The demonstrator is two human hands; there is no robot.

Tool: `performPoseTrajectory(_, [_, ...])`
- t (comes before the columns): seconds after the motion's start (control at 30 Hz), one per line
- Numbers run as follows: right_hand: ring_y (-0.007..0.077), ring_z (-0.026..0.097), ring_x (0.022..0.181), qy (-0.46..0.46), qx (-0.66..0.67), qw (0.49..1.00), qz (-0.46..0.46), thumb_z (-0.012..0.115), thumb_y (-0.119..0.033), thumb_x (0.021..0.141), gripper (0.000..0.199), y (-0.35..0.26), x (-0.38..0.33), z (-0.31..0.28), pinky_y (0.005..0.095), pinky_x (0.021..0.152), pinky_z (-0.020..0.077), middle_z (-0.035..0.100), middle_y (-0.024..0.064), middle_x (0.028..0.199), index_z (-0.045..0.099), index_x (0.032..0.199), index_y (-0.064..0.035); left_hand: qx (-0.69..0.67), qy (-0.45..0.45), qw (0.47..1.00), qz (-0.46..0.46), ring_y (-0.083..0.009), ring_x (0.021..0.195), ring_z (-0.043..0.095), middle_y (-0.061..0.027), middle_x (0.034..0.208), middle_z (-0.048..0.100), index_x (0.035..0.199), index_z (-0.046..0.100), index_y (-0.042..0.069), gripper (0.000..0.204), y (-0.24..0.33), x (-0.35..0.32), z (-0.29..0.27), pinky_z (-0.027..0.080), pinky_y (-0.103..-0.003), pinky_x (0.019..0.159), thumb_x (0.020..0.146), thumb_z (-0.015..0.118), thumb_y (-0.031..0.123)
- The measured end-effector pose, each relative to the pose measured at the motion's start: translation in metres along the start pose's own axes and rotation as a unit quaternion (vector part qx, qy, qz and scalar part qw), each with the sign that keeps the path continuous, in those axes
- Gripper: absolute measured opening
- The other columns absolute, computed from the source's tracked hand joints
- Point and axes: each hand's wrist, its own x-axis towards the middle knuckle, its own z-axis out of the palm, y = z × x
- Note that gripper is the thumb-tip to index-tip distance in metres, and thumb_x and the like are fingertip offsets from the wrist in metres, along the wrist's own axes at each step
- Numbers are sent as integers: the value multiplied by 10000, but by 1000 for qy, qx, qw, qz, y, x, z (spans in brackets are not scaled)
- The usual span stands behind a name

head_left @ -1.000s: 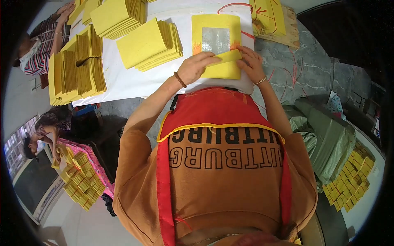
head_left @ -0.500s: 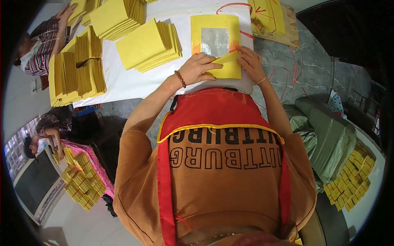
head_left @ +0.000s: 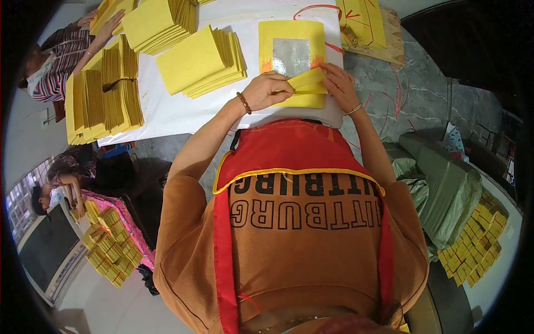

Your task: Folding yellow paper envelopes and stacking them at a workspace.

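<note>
A yellow paper sheet (head_left: 292,29) with a silver rectangle in its middle and orange streaks at the sides lies at the table's near right part. Its near end is raised and bent over in a narrow fold (head_left: 308,82). With thumb and fingers closed, my left hand (head_left: 268,89) pinches the left end of that fold. At the fold's right end my right hand (head_left: 340,87) grips the paper between thumb and fingers. Left of the sheet rests a fanned stack of folded yellow paper (head_left: 192,61). Whether more sheets lie under the one I hold is hidden.
More folded yellow stacks (head_left: 105,94) cover the white table's (head_left: 161,119) left side, where another person's hand (head_left: 111,28) reaches in. A red string (head_left: 317,6) lies beyond my sheet. At the right, a yellow bundle (head_left: 364,25) sits on a wooden board (head_left: 394,42).
The flap has been bent further over into a flatter, narrower fold. My left fingers have drawn together on its end. The co-worker's hand has moved to the right over the stacks.
</note>
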Motion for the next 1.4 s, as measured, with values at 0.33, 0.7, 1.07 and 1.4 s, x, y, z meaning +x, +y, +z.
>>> performPoseTrajectory(0.33, [156, 391, 1206, 19, -9, 1000, -18, 494, -309, 861, 258, 10, -1, 5, 381, 946, 206, 491, -25, 1266, 615, 978, -114, 6, -3, 1000, 4, -251, 776, 549, -90, 792, 587, 806, 625, 41, 104, -1, 4, 1, 443, -338, 707, 732, 585, 103])
performPoseTrajectory(0.7, [175, 400, 1199, 10, 21, 1000, -10, 522, -269, 847, 247, 0, 0, -1, 352, 970, 205, 496, 27, 1255, 612, 972, -75, -3, -40, 998, -49, -282, 897, 564, -117, 874, 607, 830, 627, 52, 124, 6, 5, -3, 458, -355, 782, 729, 592, 113])
performPoseTrajectory(1.07, [201, 395, 1202, 6, 39, 999, 7, 561, -274, 820, 306, -4, -2, -3, 356, 967, 244, 477, 65, 1268, 593, 1059, -84, -7, -60, 997, -48, -279, 833, 572, -126, 814, 587, 789, 601, 37, 98, 4, 8, -4, 456, -351, 730, 711, 587, 95])
performPoseTrajectory(1.4, [216, 521, 988, 71, 199, 973, 94, 648, -249, 756, 474, -38, -17, 0, 326, 854, 416, 406, 104, 1218, 518, 1183, -91, -65, -60, 994, -64, -273, 775, 567, -115, 793, 560, 781, 587, 21, 76, 5, 10, -7, 453, -340, 667, 723, 587, 71])
